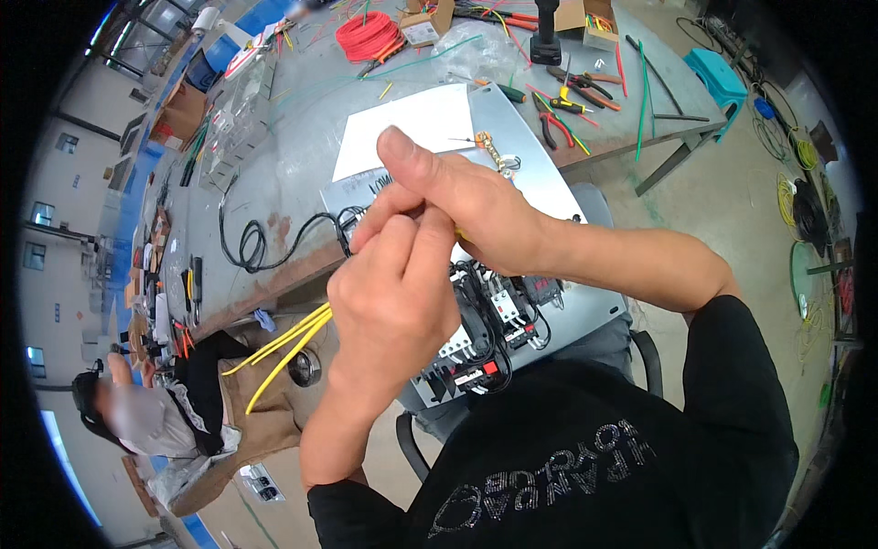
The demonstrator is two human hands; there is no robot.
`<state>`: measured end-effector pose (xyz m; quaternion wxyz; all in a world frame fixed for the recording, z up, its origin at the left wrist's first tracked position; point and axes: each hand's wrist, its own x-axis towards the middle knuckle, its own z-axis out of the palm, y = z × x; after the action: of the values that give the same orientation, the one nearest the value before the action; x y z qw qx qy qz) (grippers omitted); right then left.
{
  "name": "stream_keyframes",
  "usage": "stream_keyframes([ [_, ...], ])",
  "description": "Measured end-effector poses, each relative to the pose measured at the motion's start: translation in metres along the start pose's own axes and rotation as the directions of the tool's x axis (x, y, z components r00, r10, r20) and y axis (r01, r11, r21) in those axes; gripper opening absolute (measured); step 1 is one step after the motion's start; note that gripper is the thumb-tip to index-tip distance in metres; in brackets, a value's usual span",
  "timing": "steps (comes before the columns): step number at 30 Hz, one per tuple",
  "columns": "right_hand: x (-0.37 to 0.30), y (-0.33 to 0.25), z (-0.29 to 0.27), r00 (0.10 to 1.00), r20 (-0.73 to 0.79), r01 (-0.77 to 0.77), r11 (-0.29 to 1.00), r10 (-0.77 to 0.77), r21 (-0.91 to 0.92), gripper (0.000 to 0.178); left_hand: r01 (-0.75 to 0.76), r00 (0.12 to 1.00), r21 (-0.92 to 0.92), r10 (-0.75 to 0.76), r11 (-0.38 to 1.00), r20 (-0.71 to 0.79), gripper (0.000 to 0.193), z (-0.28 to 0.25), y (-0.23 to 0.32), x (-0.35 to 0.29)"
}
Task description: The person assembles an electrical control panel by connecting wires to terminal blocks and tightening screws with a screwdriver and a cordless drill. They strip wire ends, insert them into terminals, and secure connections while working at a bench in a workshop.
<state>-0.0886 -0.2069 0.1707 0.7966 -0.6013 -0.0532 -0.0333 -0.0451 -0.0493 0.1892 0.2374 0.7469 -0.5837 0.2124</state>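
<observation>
My left hand [393,293] is closed around a bundle of yellow wires [279,348] that trails out to the left. My right hand [457,197] pinches narrowly at the same wires, thumb raised. Just beneath them a grey metal mounting plate [549,188] carries black contactors [489,334] on its near end. It lies partly on a grey workbench [293,174], where I see a white sheet [412,123], a black cable [251,242], a red wire coil [366,37] and pliers [558,123] farther off. At the near left sits another person [155,412], on a concrete workshop floor [732,197].
</observation>
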Motion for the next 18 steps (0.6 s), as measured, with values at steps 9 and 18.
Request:
stream_keyframes([
  [9, 0.019, 0.004, 0.000, 0.996, -0.085, 0.016, 0.995, -0.024, -0.098, 0.101, 0.000, 0.995, 0.017, 0.002, 1.000, -0.098, 0.039, 0.017, -0.015, -0.002],
  [18, 0.029, -0.027, -0.059, 0.992, -0.063, 0.116, 0.992, -0.113, 0.050, 0.075, 0.039, 0.967, -0.134, -0.071, 0.990, -0.244, 0.044, -0.012, -0.027, 0.008],
])
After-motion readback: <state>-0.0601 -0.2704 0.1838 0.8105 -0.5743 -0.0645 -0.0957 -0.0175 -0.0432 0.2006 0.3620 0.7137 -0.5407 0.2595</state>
